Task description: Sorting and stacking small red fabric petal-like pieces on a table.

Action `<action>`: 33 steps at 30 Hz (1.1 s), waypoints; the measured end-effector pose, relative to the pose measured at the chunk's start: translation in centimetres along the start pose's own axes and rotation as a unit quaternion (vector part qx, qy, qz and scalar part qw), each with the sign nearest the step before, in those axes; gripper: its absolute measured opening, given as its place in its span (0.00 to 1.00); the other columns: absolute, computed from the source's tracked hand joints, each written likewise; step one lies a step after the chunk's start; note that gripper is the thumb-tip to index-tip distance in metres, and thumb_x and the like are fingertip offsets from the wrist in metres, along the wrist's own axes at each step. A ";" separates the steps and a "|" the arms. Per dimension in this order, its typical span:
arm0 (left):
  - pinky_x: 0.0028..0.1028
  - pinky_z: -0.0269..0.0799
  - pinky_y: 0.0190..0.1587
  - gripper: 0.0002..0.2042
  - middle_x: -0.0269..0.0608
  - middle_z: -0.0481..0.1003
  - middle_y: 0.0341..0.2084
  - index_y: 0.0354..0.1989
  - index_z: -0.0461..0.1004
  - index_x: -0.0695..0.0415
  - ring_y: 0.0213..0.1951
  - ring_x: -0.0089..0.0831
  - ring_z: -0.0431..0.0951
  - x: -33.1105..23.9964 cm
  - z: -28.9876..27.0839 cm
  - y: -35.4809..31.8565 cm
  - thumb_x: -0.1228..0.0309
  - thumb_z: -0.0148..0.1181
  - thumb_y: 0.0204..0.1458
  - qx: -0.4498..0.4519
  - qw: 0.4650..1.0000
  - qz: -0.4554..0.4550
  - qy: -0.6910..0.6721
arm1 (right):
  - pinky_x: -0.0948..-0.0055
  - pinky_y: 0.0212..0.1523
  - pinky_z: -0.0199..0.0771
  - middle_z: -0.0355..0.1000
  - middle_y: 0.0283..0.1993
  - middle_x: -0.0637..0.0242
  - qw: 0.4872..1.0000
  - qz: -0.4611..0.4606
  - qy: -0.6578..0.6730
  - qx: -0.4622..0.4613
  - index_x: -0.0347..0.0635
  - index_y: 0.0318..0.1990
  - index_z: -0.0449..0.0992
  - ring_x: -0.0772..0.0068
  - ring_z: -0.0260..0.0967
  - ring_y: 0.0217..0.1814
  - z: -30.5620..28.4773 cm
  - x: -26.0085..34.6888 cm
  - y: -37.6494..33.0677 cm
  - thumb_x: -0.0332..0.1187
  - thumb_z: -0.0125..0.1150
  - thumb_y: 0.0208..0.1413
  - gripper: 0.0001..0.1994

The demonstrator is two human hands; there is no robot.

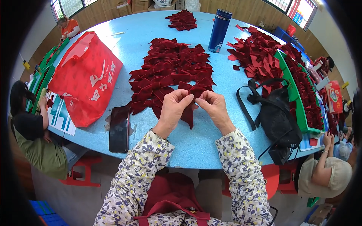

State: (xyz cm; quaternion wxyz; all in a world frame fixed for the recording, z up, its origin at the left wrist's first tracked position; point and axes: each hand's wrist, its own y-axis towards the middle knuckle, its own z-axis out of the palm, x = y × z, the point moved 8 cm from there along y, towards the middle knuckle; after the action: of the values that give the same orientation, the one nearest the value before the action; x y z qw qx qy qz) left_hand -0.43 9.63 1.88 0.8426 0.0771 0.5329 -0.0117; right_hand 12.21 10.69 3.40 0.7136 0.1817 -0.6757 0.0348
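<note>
Both my hands meet over the near part of the table, thumbs and fingertips pinched together. My left hand [172, 108] and my right hand [215, 109] grip a dark red velvet fabric piece [197, 91] between them. A pointed dark red tail [187, 117] hangs below my left fingers; whether it belongs to the same piece I cannot tell. Just beyond my hands lie rows of dark red velvet bows [171, 66], overlapping one another. Left of my left wrist a black phone [119, 130] rests flat on the light blue table [196, 150].
A red bag [85, 81] stands at left, a dark blue bottle [220, 31] at the back. Loose red pieces [260, 52] heap at right beside a green tray [292, 88] and a black bag [281, 115]. More bows [181, 20] lie far off. Other people sit around the table.
</note>
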 end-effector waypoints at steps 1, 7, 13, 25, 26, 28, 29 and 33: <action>0.20 0.74 0.32 0.05 0.37 0.76 0.27 0.35 0.72 0.62 0.27 0.23 0.78 -0.1 0.0 -0.1 0.74 0.57 0.53 -0.003 1.000 0.005 0.014 | 0.83 0.29 0.69 0.71 0.23 0.72 1.000 0.001 0.007 -0.003 0.34 0.27 0.72 0.83 0.70 0.27 0.0 -0.1 0.0 0.26 0.60 0.51 0.05; 0.19 0.72 0.33 0.04 0.35 0.75 0.27 0.35 0.71 0.62 0.27 0.18 0.74 -0.4 0.2 -0.3 0.76 0.56 0.54 -0.020 0.998 0.014 0.060 | 0.86 0.24 0.56 0.68 0.23 0.77 0.999 0.011 0.043 -0.015 0.38 0.25 0.72 0.91 0.59 0.25 -0.1 -1.6 0.2 0.27 0.61 0.50 0.05; 0.17 0.69 0.34 0.04 0.32 0.74 0.28 0.35 0.71 0.62 0.29 0.15 0.72 -0.1 -0.2 -0.1 0.75 0.56 0.54 -0.011 0.997 0.049 0.056 | 0.85 0.22 0.55 0.64 0.20 0.79 0.998 0.019 -0.047 -0.022 0.38 0.23 0.71 0.91 0.55 0.22 -0.3 -1.7 0.2 0.25 0.60 0.49 0.06; 0.15 0.66 0.32 0.05 0.30 0.73 0.28 0.37 0.71 0.62 0.29 0.14 0.70 -0.9 0.1 -0.5 0.74 0.54 0.55 -0.037 0.985 0.091 0.145 | 0.82 0.21 0.60 0.64 0.18 0.78 0.988 -0.003 -0.129 -0.086 0.36 0.23 0.71 0.88 0.55 0.20 -0.5 -0.9 0.0 0.27 0.60 0.47 0.06; 0.15 0.67 0.33 0.05 0.31 0.73 0.28 0.37 0.71 0.62 0.29 0.14 0.71 -0.9 0.4 -0.4 0.74 0.54 0.55 -0.027 0.991 0.083 0.100 | 0.82 0.22 0.61 0.65 0.20 0.77 0.995 0.008 -0.074 -0.065 0.36 0.25 0.72 0.88 0.57 0.21 -0.7 -1.5 0.1 0.27 0.60 0.48 0.05; 0.15 0.67 0.32 0.05 0.32 0.73 0.28 0.37 0.71 0.62 0.28 0.15 0.71 -1.2 0.1 -0.4 0.74 0.54 0.55 -0.020 0.996 0.045 0.081 | 0.82 0.24 0.63 0.66 0.21 0.77 0.999 0.018 -0.016 -0.044 0.36 0.27 0.73 0.87 0.58 0.22 -0.7 -1.6 0.4 0.28 0.60 0.48 0.05; 0.16 0.68 0.32 0.05 0.32 0.74 0.28 0.37 0.71 0.62 0.28 0.16 0.72 -0.9 0.1 -0.4 0.74 0.54 0.55 -0.016 0.998 0.006 0.057 | 0.82 0.26 0.63 0.68 0.24 0.77 0.997 0.028 0.015 -0.073 0.36 0.30 0.73 0.88 0.59 0.25 -1.4 -1.0 0.6 0.29 0.61 0.49 0.06; 0.17 0.69 0.30 0.05 0.35 0.75 0.29 0.37 0.71 0.61 0.26 0.19 0.74 0.4 0.3 -0.2 0.73 0.54 0.55 0.011 0.998 -0.043 0.036 | 0.83 0.33 0.62 0.70 0.30 0.76 0.992 0.047 0.071 -0.091 0.38 0.37 0.74 0.89 0.62 0.31 -2.1 -0.8 0.6 0.32 0.63 0.50 0.10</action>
State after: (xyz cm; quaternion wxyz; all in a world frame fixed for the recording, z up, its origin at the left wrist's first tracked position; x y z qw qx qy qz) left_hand -0.05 9.43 1.62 0.8207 0.0640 0.5654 -0.0506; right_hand 14.01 12.02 2.71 0.7706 0.0813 -0.6318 0.0192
